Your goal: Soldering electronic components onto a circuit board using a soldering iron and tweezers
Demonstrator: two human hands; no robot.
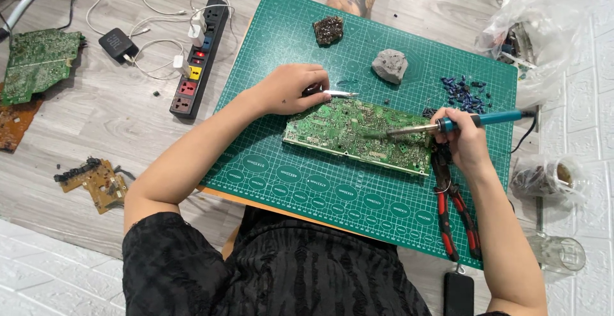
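The tweezers are mostly hidden inside the left hand.

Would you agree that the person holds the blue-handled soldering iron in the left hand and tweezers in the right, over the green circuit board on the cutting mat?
Not quite: the head view shows the hands swapped. The right hand holds the soldering iron, the left hand the tweezers, over the circuit board on the cutting mat.

Home floor turned electronics salvage bench: green cutting mat on grey wood-look flooring, circuit board under a soldering iron, red-handled pliers, stripped boards scattered, a power strip crowded with chargers, bags of pulled parts.
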